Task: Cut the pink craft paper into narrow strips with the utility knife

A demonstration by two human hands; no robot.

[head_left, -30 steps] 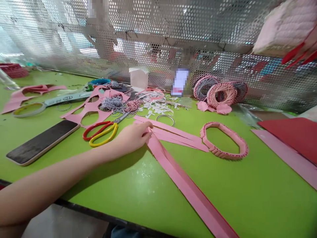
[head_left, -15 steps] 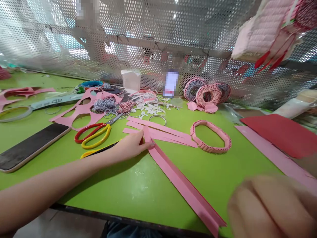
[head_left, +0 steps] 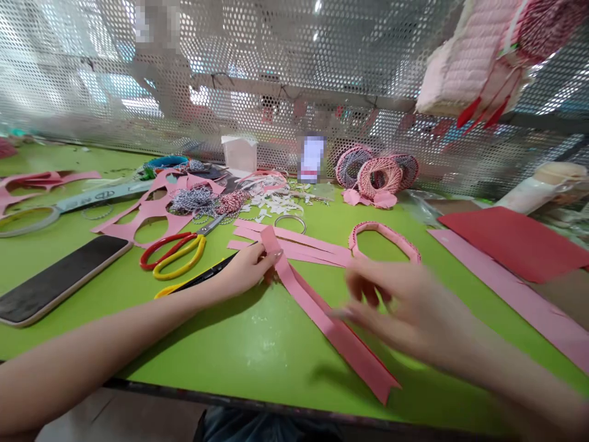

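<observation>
A long pink paper strip (head_left: 322, 313), creased lengthwise with a red edge, slants across the green tabletop. Its far end is pinched between the thumb and fingers of my left hand (head_left: 251, 267). Over the strip's right side hovers my right hand (head_left: 405, 301), somewhat blurred, with thumb and fingers apart and nothing visible between them. The thumb tip overlaps the strip in view; I cannot tell whether it touches. Beyond the hands lie several flat pink strips (head_left: 313, 250) and a pink pleated ring (head_left: 384, 230), partly covered by my right hand.
Red-and-yellow scissors (head_left: 177, 252), a yellow-and-black handled tool (head_left: 197, 277) and a phone (head_left: 64, 276) lie left. Twine bundles (head_left: 197, 199) and white scraps (head_left: 271, 199) sit behind. Wound twine rings (head_left: 380, 175) lean near the mesh. Red sheets (head_left: 510, 239) lie right.
My right hand has come in from the lower right, from a blurred closed shape, to the strip with its fingers apart. The strip's near end has shifted slightly; my left hand still pinches it.
</observation>
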